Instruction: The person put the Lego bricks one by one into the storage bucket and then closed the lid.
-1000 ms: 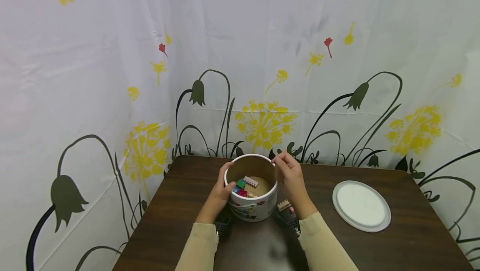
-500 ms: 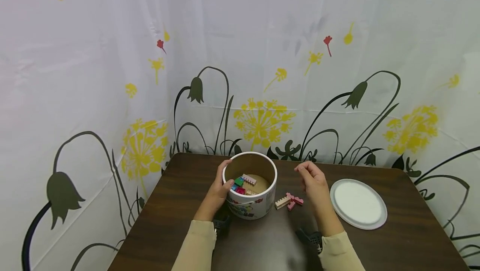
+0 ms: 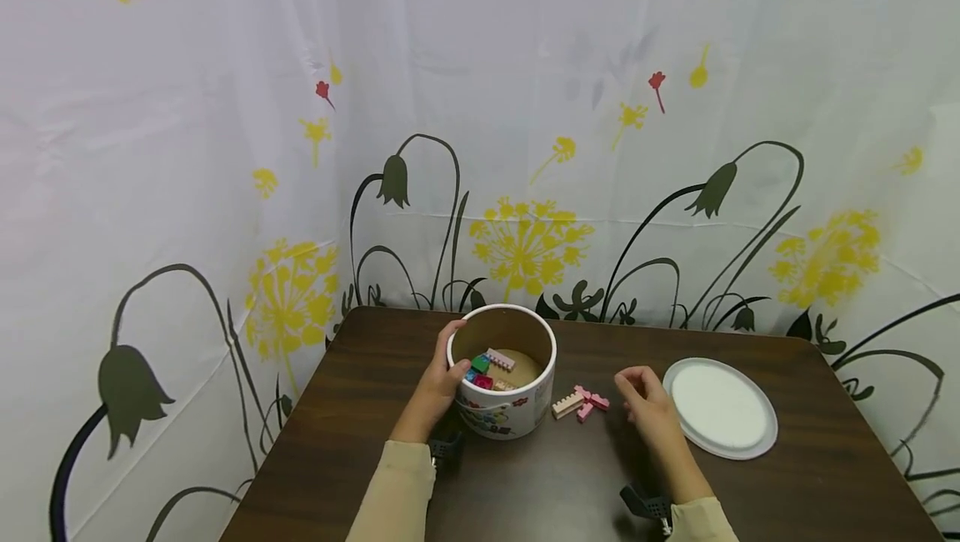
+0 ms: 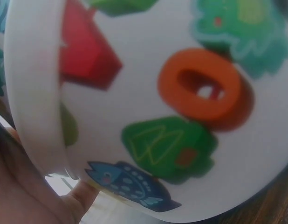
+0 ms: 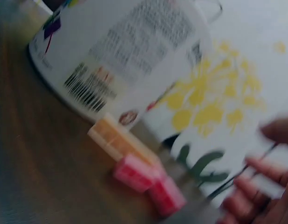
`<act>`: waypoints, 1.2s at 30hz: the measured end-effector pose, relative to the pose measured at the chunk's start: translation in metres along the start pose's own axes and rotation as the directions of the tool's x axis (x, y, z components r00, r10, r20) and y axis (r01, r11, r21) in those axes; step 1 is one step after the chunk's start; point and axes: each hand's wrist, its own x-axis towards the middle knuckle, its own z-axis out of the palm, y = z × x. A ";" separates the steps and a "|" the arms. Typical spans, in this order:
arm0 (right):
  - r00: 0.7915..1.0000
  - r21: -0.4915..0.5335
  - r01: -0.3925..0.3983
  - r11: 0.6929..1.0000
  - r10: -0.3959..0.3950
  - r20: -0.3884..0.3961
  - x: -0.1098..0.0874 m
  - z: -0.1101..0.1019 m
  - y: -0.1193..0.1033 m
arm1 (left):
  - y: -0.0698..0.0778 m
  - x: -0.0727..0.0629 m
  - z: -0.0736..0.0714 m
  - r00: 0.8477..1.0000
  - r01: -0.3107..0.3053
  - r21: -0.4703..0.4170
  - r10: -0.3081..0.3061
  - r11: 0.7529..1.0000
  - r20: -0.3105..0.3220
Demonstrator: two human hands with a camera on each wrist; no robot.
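Note:
My left hand (image 3: 433, 388) grips the left side of a white bucket (image 3: 521, 417) printed with coloured pictures, the thumb over the rim. Inside lie several toy bricks, among them a green brick (image 3: 480, 364), a magenta brick (image 3: 483, 381) and a pale pink brick (image 3: 500, 359). Just right of the bucket, a tan brick (image 3: 567, 405) and pink bricks (image 3: 592, 399) lie together on the table. My right hand (image 3: 649, 404) hovers to their right with loosely bent fingers. The right wrist view shows the fingers (image 5: 242, 200) apart, with nothing held, and the pink bricks (image 5: 134, 172) nearby.
A round white lid (image 3: 720, 409) lies at the right on the dark wooden table (image 3: 825, 442). Behind the table's far edge hangs a white curtain (image 3: 525, 108) with printed flowers. Each wrist wears a black camera mount.
My right hand has moved from the bucket's right rim out to the right and nearer the body, uncovering the pink and tan bricks on the table. My left hand stays on the bucket.

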 end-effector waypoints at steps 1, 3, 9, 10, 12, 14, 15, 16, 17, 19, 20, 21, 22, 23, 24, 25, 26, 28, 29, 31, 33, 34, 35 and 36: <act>1.000 0.039 0.027 0.999 -0.027 -0.001 0.001 0.001 0.009 | 0.000 0.001 0.000 1.000 -0.002 0.003 0.002 1.000 -0.002; 0.997 0.100 0.078 0.992 -0.078 0.000 0.004 0.003 0.023 | 0.000 0.002 -0.001 1.000 -0.001 0.003 0.001 1.000 -0.004; 0.992 0.136 0.124 0.983 -0.127 0.015 0.010 0.007 0.041 | -0.001 0.002 0.000 1.000 0.010 0.011 -0.010 1.000 0.006; 0.992 0.121 0.123 0.985 -0.127 0.022 0.011 0.007 0.042 | -0.002 0.002 0.000 1.000 0.009 0.007 -0.009 1.000 0.007; 0.992 0.084 0.120 0.989 -0.124 0.036 0.012 0.007 0.043 | -0.003 0.001 0.001 1.000 0.007 0.001 -0.007 1.000 0.003; 0.990 0.033 0.132 0.991 -0.134 0.048 0.014 0.008 0.044 | -0.004 0.000 0.000 1.000 0.007 -0.003 -0.007 1.000 -0.003; 0.989 0.002 0.139 0.990 -0.139 0.056 0.016 0.008 0.046 | -0.004 0.000 0.000 1.000 0.007 -0.004 -0.007 1.000 -0.007; 0.988 -0.026 0.141 0.990 -0.139 0.066 0.017 0.008 0.046 | -0.004 -0.001 0.000 1.000 0.006 -0.005 -0.006 1.000 -0.010; 0.986 -0.059 0.151 0.987 -0.146 0.080 0.018 0.009 0.046 | -0.003 -0.001 0.000 1.000 0.005 -0.004 -0.005 1.000 -0.011; 0.978 -0.119 0.193 0.974 -0.181 0.101 0.019 0.009 0.046 | -0.003 -0.001 0.000 1.000 0.003 -0.004 -0.003 1.000 -0.009; 0.973 -0.146 0.217 0.965 -0.202 0.113 0.019 0.009 0.046 | -0.003 -0.001 0.000 1.000 0.004 -0.008 -0.004 1.000 -0.008; 0.967 -0.170 0.241 0.956 -0.221 0.127 0.019 0.009 0.046 | -0.003 -0.001 0.000 1.000 0.003 -0.009 -0.003 1.000 -0.005; 0.961 -0.190 0.265 0.945 -0.242 0.136 0.018 0.009 0.045 | -0.002 -0.001 0.001 1.000 0.004 -0.009 -0.004 1.000 -0.002; 0.954 -0.211 0.290 0.934 -0.263 0.146 0.018 0.009 0.045 | -0.003 0.000 0.001 1.000 0.007 -0.004 -0.007 1.000 -0.002; 0.950 -0.224 0.303 0.926 -0.275 0.150 0.017 0.010 0.045 | -0.003 0.000 0.001 1.000 0.010 0.000 -0.010 1.000 -0.002; 0.948 -0.241 0.310 0.920 -0.278 0.156 0.017 0.010 0.045 | -0.003 0.000 0.001 1.000 0.012 0.002 -0.012 1.000 -0.003; 0.947 -0.254 0.312 0.915 -0.278 0.161 0.017 0.010 0.044 | -0.003 0.000 0.001 1.000 0.014 0.004 -0.014 1.000 -0.003; 0.951 -0.281 0.300 0.912 -0.262 0.164 0.016 0.011 0.044 | -0.002 0.000 0.001 1.000 0.011 0.005 -0.011 1.000 -0.002; 0.953 -0.290 0.295 0.910 -0.256 0.164 0.016 0.011 0.043 | -0.002 0.001 0.001 1.000 0.009 0.001 -0.009 1.000 -0.003; 0.956 -0.303 0.284 0.910 -0.245 0.159 0.016 0.012 0.042 | -0.001 0.001 0.001 1.000 0.008 -0.006 -0.008 1.000 -0.002; 0.959 -0.319 0.278 0.906 -0.240 0.152 0.016 0.013 0.041 | 0.001 0.001 0.001 1.000 0.008 -0.015 -0.008 1.000 0.000; 0.960 -0.327 0.276 0.904 -0.240 0.146 0.017 0.013 0.041 | 0.001 0.001 0.001 1.000 0.008 -0.017 -0.008 1.000 0.002; 0.960 -0.338 0.275 0.900 -0.241 0.141 0.017 0.014 0.041 | 0.002 0.001 0.001 1.000 0.010 -0.018 -0.010 1.000 0.003; 0.961 -0.348 0.274 0.897 -0.241 0.135 0.017 0.015 0.041 | 0.002 0.000 0.001 1.000 0.010 -0.014 -0.010 1.000 0.004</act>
